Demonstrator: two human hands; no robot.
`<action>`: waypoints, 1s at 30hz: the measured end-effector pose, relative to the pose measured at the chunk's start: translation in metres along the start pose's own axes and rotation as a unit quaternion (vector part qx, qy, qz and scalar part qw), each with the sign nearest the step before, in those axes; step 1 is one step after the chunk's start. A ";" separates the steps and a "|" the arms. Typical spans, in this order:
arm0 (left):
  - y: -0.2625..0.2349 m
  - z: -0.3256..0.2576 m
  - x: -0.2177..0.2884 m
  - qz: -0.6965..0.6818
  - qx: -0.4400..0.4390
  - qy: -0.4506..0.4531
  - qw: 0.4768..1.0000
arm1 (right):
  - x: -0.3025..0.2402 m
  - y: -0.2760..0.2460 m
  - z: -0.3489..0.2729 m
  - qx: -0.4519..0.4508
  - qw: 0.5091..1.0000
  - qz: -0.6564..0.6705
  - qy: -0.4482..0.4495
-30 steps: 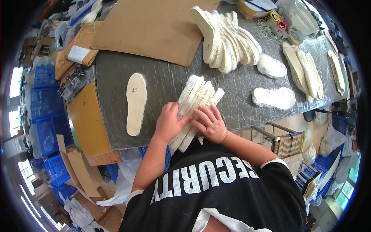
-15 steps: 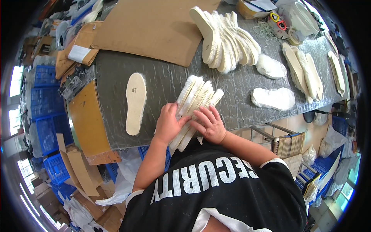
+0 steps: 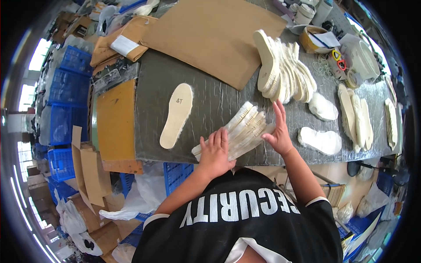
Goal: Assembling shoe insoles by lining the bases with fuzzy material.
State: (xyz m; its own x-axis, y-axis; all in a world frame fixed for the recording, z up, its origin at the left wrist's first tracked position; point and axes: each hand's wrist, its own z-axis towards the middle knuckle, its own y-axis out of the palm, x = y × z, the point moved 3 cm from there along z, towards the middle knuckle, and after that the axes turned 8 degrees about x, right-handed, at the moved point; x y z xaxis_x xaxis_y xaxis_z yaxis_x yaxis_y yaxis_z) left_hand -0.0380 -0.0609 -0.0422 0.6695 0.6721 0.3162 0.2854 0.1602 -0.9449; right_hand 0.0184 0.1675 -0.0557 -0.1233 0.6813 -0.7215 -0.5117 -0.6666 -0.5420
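A bundle of cream, fleecy insoles (image 3: 245, 136) lies slantwise near the table's front edge, packed side by side on their edges. My left hand (image 3: 215, 153) rests over its lower left end, gripping it. At the upper right end my right hand (image 3: 280, 131) has its fingers stretched up and its thumb at the bundle; whether the thumb touches is unclear. Left of the bundle a single insole (image 3: 177, 116) lies flat, handwriting on its smooth face. Beyond my right hand stands a larger row of insoles (image 3: 289, 72), pressed together on edge.
Brown cardboard (image 3: 215, 39) covers the table's far middle. Loose fleecy insoles (image 3: 322, 140) lie to the right, beside a small group (image 3: 356, 118). Scissors with coloured handles (image 3: 339, 60) and a clear tub (image 3: 360, 59) stand at far right. Blue crates (image 3: 68, 125) are stacked left.
The bundle has turned to lean further right. My right hand has shifted from the top of the bundle to its upper right end, fingers now spread. The view has also shifted.
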 end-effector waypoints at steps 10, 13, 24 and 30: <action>0.012 -0.007 0.000 0.017 0.075 -0.016 0.997 | -0.014 0.022 0.004 -0.087 0.996 -0.028 0.009; 0.027 -0.003 -0.007 0.039 0.051 -0.016 0.998 | -0.080 0.026 0.021 -0.315 0.923 -0.141 -0.168; 0.012 0.015 -0.029 -0.109 0.077 0.040 0.990 | -0.079 0.108 0.007 -0.322 0.837 -0.376 -0.233; -0.084 0.090 0.002 -0.268 0.066 0.227 0.934 | -0.065 0.013 0.000 -0.199 0.934 -0.298 0.005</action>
State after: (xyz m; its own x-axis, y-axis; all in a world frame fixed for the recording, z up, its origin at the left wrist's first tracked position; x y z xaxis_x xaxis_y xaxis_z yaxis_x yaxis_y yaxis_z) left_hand -0.1223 -0.0076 0.0308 0.6848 0.0991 0.7219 0.5964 0.4930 -0.6335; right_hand 0.0196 0.1150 -0.0153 0.0908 0.9655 -0.2439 -0.1302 -0.2313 -0.9641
